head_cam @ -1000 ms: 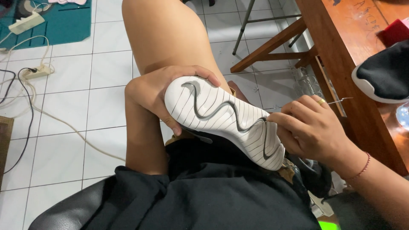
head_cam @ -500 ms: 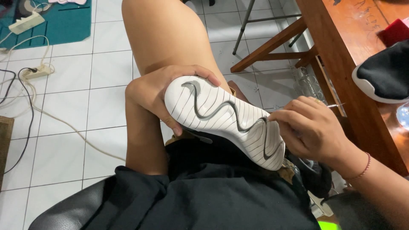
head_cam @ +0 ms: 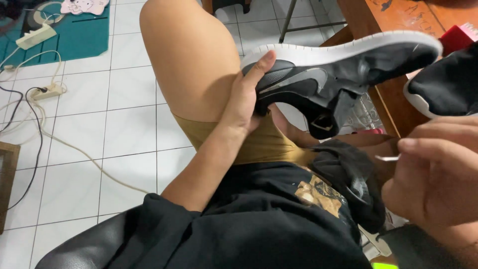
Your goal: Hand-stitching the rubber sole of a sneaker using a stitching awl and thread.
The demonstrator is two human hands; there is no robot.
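While the person sat on a dark chair [head_cam: 84,249], the right hand [head_cam: 438,174] was closest to the camera, at the right edge of the view, with its fingers curled and pinching a thin metal needle [head_cam: 387,158] whose tip pointed to the left. Just under this hand a black cloth [head_cam: 348,177] lay crumpled on the lap, beside the black shirt [head_cam: 259,224] with a printed picture and the tan shorts [head_cam: 259,144]. Further away, the left hand [head_cam: 248,97] was grasping a black sports shoe [head_cam: 328,74] at its heel end, with the thumb lying up along the white sole edge. The shoe was held up in the air above the right thigh, lying on its side, so its upper faced the camera and the toe pointed to the right, toward the wooden table [head_cam: 393,30]. Its upper was black and dark grey with a curved grey mark, the sole was white and thick, and the opening hung down and looked loose. A second black shoe [head_cam: 448,84] with a white rim rested on the table just beside it. Beyond the bare left knee [head_cam: 184,45], the white tiled floor [head_cam: 109,129] carried pale cables [head_cam: 74,144], a white power strip [head_cam: 36,36] and a teal mat [head_cam: 79,30].
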